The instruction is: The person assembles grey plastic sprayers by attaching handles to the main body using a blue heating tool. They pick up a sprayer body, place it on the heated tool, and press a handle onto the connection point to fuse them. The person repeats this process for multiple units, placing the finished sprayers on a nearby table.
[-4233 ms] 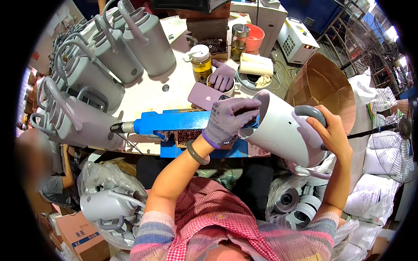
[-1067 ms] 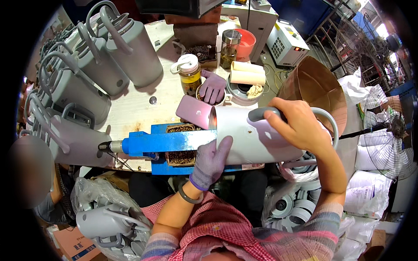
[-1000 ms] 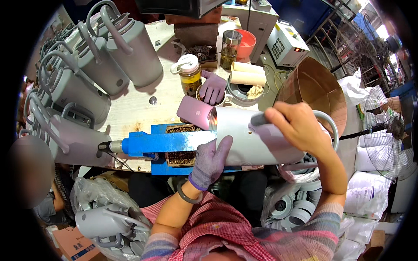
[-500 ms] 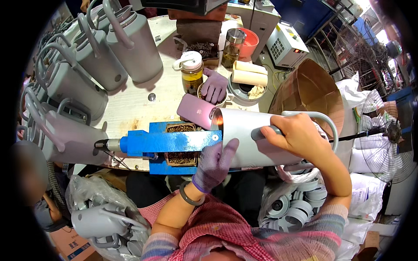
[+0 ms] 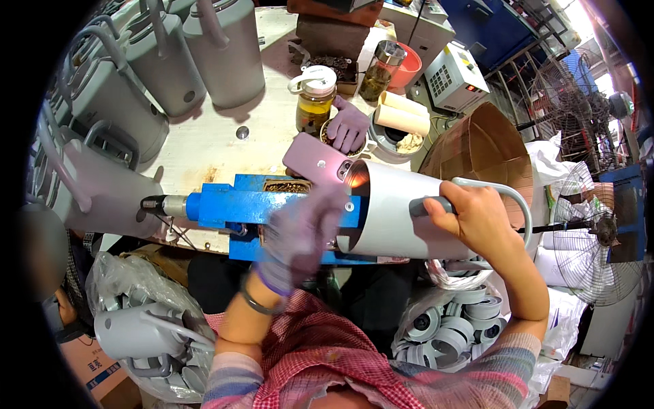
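The grey metal housing (image 5: 398,215) lies on its side at the bench's near edge, open mouth turned left against the blue fixture (image 5: 252,208), wire handle arching over its right end. The blue fixture runs along that near edge, a metal shaft jutting from its left end.

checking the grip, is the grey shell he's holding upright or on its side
On its side: the grey shell lies horizontal, open mouth facing the blue fixture.

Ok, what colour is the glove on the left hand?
Purple-grey, a knit glove on the left hand, blurred in the head view.
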`<state>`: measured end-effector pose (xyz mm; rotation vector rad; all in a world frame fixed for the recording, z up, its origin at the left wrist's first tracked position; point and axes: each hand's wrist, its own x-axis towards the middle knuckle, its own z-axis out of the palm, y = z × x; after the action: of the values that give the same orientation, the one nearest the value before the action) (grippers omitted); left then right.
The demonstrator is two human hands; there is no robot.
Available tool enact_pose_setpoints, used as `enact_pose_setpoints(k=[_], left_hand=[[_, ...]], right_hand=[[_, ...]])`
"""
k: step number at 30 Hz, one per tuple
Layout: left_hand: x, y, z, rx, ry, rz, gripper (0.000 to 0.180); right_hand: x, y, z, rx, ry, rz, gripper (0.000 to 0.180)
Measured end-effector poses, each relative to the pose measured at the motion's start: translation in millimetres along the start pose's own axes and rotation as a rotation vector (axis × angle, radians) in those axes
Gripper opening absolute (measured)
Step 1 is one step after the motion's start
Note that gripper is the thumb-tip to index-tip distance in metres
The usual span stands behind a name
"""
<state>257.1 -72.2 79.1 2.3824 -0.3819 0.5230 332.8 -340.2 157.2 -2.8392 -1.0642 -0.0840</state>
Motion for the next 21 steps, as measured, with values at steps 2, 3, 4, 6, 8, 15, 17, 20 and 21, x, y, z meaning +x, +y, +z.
enact_pose_setpoints(k=[2,3,4,6,8,15,17,20,21], left_hand=[[28.2,-24.6,-28.4,-0.156,0.068,-0.201,0.025],[41.7,-48.5,-29.7,0.120,0.172,0.081,0.027],[51.4,-65.5,-31.8,0.189,0.086,0.107,0.032],[71.9,-105.4,-17.3,0.320,-0.309,0.214,0.053],[83.5,-131.0,-3.9,0.496,-0.559,0.314,0.076],[113.2,-156.4,37.3,0.601,-0.760,0.403,0.108],[111.9,-156.3,49.9,0.651,-0.928,0.415,0.102],[98.3,-156.4,61.3,0.665,-0.939,0.366,0.104],[99.8,-156.5,60.9,0.629,-0.953,0.354,0.104]], right_hand=[[0.9,-0.8,3.1,-0.031,0.003,-0.016,0.045],[4.2,-2.0,0.6,-0.055,0.011,-0.028,0.045],[7.1,-4.4,-2.4,-0.058,-0.011,-0.025,0.045],[9.0,-1.8,-0.2,-0.052,0.004,-0.060,0.045],[12.5,-2.0,-2.8,-0.039,-0.001,-0.056,0.045],[3.2,-6.8,-3.3,0.209,-0.014,0.176,0.042],[1.1,-4.8,2.2,0.253,0.004,0.198,0.042],[-1.6,-4.9,3.6,0.225,0.015,0.180,0.042],[-2.0,-5.4,4.1,0.207,0.028,0.170,0.042]])
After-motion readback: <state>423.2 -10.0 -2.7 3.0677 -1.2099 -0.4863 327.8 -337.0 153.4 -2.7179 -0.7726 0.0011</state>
